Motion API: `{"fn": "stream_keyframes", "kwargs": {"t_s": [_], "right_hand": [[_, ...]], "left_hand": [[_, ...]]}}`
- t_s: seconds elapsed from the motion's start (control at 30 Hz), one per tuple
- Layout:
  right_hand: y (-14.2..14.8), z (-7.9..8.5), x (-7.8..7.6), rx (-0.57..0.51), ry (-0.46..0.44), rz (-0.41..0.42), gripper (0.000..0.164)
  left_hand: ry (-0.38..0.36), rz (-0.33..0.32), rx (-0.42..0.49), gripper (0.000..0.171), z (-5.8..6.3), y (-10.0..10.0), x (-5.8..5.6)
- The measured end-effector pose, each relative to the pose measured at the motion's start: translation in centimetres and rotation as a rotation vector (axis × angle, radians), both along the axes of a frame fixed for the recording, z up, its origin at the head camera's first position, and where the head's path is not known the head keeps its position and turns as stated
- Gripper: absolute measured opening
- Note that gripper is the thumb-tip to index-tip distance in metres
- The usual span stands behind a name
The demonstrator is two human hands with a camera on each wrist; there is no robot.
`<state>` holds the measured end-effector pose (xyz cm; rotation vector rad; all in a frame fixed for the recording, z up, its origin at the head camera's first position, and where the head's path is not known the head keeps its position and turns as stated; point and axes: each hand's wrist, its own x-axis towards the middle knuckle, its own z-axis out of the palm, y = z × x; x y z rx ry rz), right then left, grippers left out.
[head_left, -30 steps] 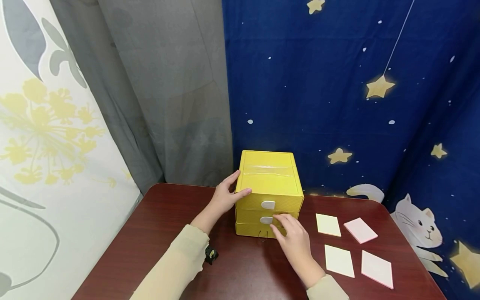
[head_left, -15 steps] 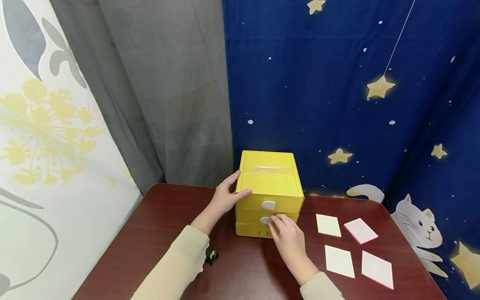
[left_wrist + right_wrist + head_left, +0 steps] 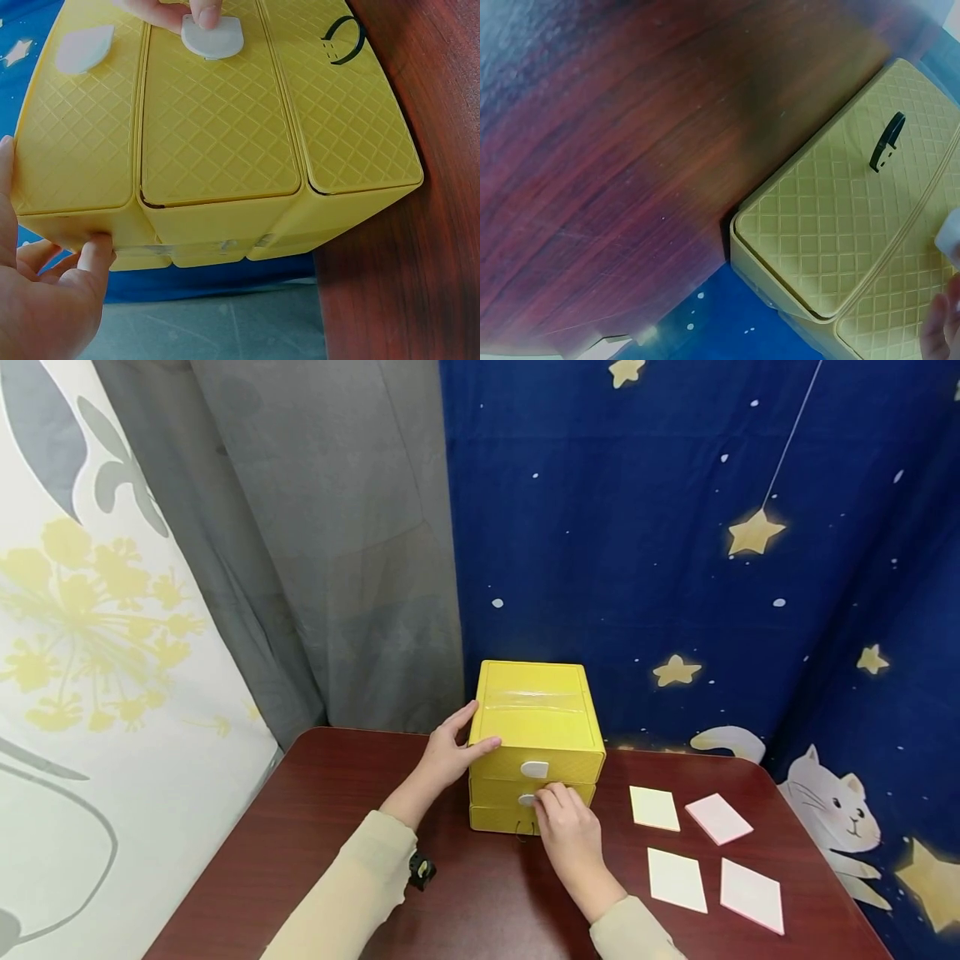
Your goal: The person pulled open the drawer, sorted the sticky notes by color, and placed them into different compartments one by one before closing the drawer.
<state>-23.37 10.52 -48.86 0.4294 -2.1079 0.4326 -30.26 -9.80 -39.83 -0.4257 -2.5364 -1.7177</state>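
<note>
A yellow box of stacked drawers (image 3: 536,714) stands on the dark red-brown table. My left hand (image 3: 444,758) presses on its left side, fingers fairly straight along the wall and thumb over the top front edge. At the front, my right hand (image 3: 568,835) pinches the white pull tab (image 3: 215,39) of the middle drawer between thumb and finger. The top drawer has a similar white tab (image 3: 535,769). A thin black loop (image 3: 358,41) serves the bottom drawer. All drawer fronts look closed. Clear tape crosses the box top.
To the right of the box lie two pale yellow pads of paper (image 3: 654,808) and two pink ones (image 3: 717,818). A blue starry curtain (image 3: 540,568) and a grey curtain (image 3: 360,568) hang behind the table (image 3: 330,860). A white patterned cloth (image 3: 112,693) hangs at left.
My right hand has moved slightly left to the middle drawer's tab, and its thumb and finger have come together on it. The left hand has stayed on the box's side.
</note>
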Motion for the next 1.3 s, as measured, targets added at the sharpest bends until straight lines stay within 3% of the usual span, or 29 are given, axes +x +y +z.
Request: {"fn": "stream_keyframes", "kwargs": {"t_s": [0.8, 1.3], "right_hand": [[0.4, 0.0, 1.8, 0.037, -0.049, 0.054, 0.012], [0.6, -0.2, 2.4, 0.031, -0.010, 0.092, 0.013]], "left_hand": [[-0.006, 0.002, -0.005, 0.085, -0.2, 0.0, -0.2], [-0.017, -0.003, 0.014, 0.085, -0.2, 0.0, -0.1]]}}
